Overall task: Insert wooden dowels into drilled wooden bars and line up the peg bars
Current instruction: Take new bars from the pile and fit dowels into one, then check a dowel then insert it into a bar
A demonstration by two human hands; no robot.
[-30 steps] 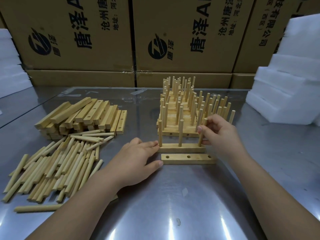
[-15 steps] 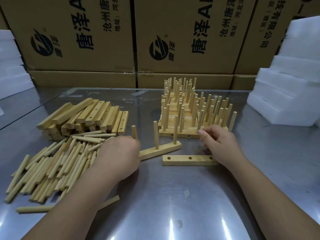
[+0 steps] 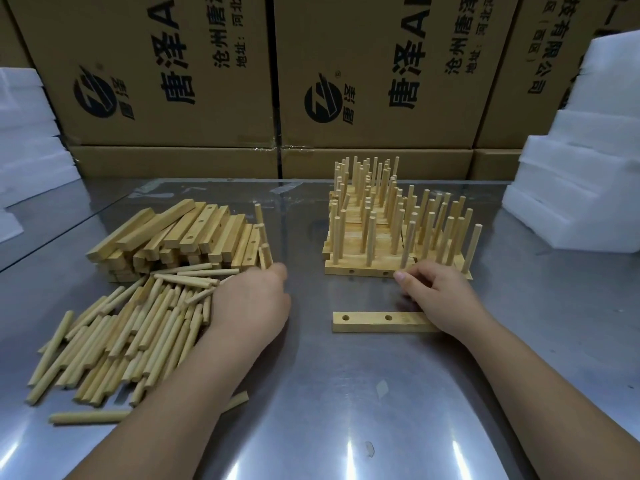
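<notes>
We find the left hand (image 3: pixel 251 306) over the left half of the bench (image 3: pixel 346 393), knuckles up. Its fingers curl under and look clamped on the near end of a pegged bar (image 3: pixel 265 252), whose dowels stand up right beside the stack of blank bars (image 3: pixel 180 233). Tilt that bar and any loosely seated peg could slip out. Swing it wide and it clips the stack or sends the loose dowels (image 3: pixel 138 327) rolling toward the near edge. Over to the right hand (image 3: pixel 441 296): its fingers are curled together, tips against the front of the lined-up peg bars (image 3: pixel 367 265) toward the far edge, and we can't tell if they pinch anything. One shove there and the rows skew. Its wrist covers the right end of the empty drilled bar (image 3: pixel 374 322) mid-bench, and on that shiny steel the bar could skid away.
</notes>
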